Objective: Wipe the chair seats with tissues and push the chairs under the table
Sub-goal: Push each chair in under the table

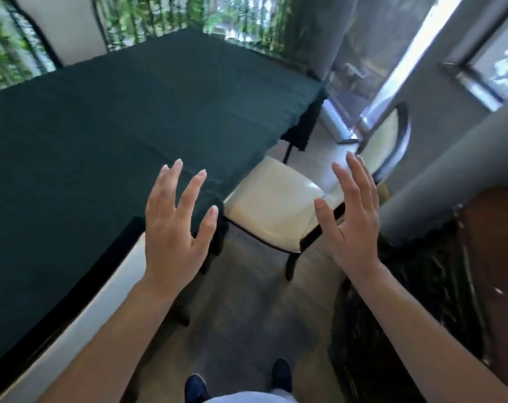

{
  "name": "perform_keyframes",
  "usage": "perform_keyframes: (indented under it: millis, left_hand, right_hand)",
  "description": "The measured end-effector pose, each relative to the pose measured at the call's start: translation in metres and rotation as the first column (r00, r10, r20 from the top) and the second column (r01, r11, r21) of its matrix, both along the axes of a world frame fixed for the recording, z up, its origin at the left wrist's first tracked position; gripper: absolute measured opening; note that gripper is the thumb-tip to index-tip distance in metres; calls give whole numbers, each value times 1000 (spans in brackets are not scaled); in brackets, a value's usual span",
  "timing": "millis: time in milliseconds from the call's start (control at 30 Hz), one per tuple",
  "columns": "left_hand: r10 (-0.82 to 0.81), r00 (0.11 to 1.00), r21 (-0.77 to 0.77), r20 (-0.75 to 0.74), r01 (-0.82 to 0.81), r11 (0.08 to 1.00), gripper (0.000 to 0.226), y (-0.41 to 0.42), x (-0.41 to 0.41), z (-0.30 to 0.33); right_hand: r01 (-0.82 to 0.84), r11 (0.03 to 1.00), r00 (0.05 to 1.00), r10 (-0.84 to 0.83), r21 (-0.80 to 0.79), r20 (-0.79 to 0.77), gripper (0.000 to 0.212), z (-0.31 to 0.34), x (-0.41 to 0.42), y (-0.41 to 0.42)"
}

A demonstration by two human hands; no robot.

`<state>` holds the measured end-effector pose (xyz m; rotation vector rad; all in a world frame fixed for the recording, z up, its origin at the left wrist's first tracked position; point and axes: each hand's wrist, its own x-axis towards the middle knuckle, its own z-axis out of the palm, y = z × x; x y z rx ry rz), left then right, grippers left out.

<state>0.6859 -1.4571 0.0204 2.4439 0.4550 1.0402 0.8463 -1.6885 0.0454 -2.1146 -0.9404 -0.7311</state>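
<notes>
Head view:
Left hand (175, 228): raised, fingers spread, holding nothing, over the table's corner.
Right hand (353, 219): raised, fingers spread, holding nothing, above the chair.
Chair (273, 205): cream seat beside the table (101, 126), front edge just under the green cloth, backrest (392, 138) on the far right, away from the table.
Shoes (282, 373): dark, on the floor below.

desk (107, 117): we see a dark green cloth covering its whole top, hanging over the edges | floor (247, 309): we see a cream-seated chair (276, 205) standing at the desk's right corner
</notes>
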Motion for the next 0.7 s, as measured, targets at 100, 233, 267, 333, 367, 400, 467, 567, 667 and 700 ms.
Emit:
perform_keyframes:
  millis: [100, 233, 267, 333, 367, 400, 467, 567, 667, 700]
  left_hand:
    - [-71, 997, 10, 2, 71, 997, 51, -34, 43, 7]
    - [-141, 990, 9, 0, 141, 990, 53, -87, 101, 15]
    - [-163, 987, 31, 2, 163, 986, 53, -100, 116, 16]
    - [-196, 981, 76, 7, 195, 978, 52, -124, 145, 17]
    - [-205, 979, 90, 2, 204, 975, 52, -136, 160, 17]
    - [-209, 978, 100, -9, 209, 973, 52, -148, 174, 17]
    - [-209, 977, 124, -42, 213, 969, 54, -170, 203, 17]
    - [-217, 973, 156, -75, 226, 962, 55, -197, 248, 18]
    - [-277, 957, 173, -89, 288, 942, 54, -217, 295, 21]
    - [-299, 950, 176, -90, 311, 934, 54, -221, 310, 21]
  right_hand:
    - [116, 993, 993, -115, 24, -39, 53, 1, 29, -44]
    - [203, 978, 974, -197, 46, -107, 55, -4, 71, -101]
    - [212, 976, 973, -206, 52, -107, 55, -5, 82, -114]
    - [232, 971, 968, -225, 51, -112, 56, -9, 107, -137]
    - [244, 968, 964, -236, 51, -126, 56, -10, 119, -148]
    - [255, 965, 959, -245, 54, -140, 57, -9, 131, -157]
    - [274, 960, 953, -263, 59, -148, 58, -7, 155, -172]
    - [303, 952, 948, -297, 44, -114, 57, -6, 187, -188]
    - [351, 935, 934, -346, 43, -89, 57, -8, 217, -199]
    - [362, 931, 930, -358, 48, -81, 58, -9, 228, -203]
